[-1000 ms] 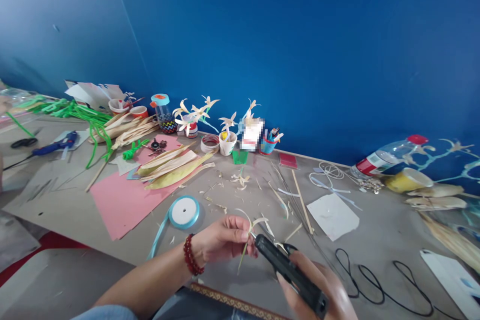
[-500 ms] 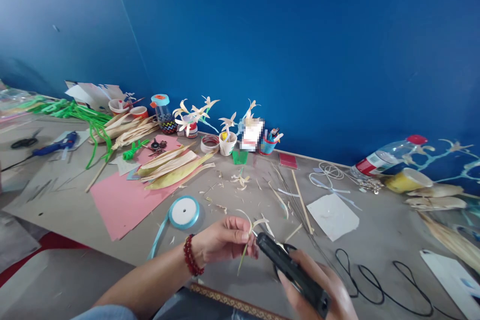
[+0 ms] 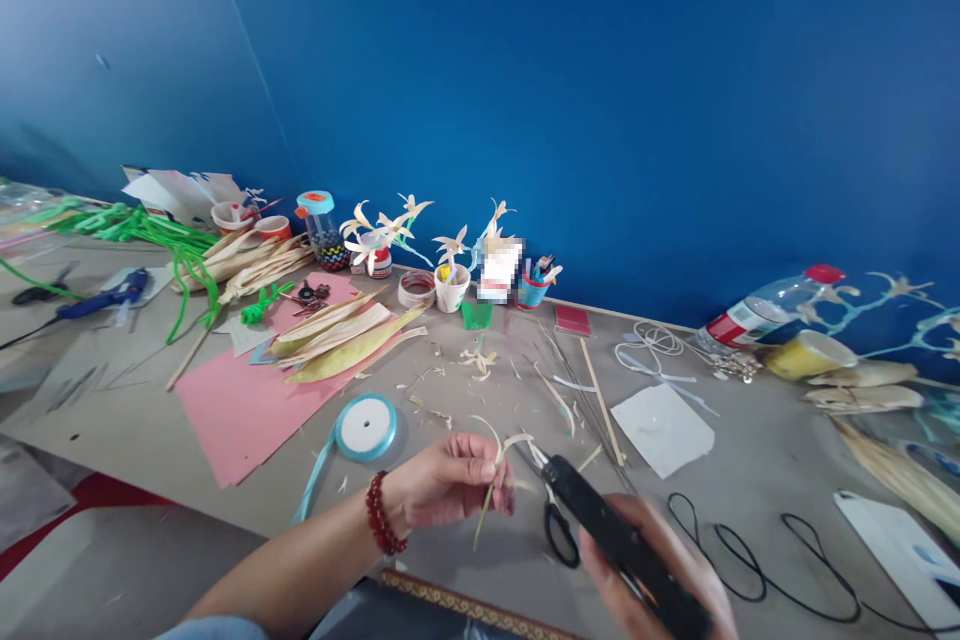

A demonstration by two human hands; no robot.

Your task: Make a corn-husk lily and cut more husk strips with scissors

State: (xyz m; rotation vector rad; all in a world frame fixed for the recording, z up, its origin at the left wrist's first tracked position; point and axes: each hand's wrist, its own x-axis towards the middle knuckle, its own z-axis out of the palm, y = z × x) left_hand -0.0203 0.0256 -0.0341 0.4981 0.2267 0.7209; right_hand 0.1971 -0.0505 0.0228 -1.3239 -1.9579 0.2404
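Observation:
Between thumb and fingers, my left hand (image 3: 457,480) pinches a pale husk flower piece (image 3: 496,450) whose thin green stem points downward. A red bead bracelet is on that wrist. My right hand (image 3: 660,560) is wrapped round a black-handled tool (image 3: 615,530); its narrow metal tip lies close to the end of a curled petal, and whether they touch is unclear. Black-handled scissors (image 3: 561,532) lie on the table behind the tool, partly hidden by it. Left of my left hand stands a roll of light blue ribbon (image 3: 366,426).
Pink paper (image 3: 232,410) with husks (image 3: 345,345) lies to the left. Husk flowers stand in a white cup (image 3: 452,292) near the wall. White paper (image 3: 664,430), a black cord (image 3: 739,560) and a plastic bottle (image 3: 772,308) are on the right.
My right hand has moved right and slightly down with the black tool, drawing its tip away from my left fingers. More of the scissors shows. My left hand stays nearly still.

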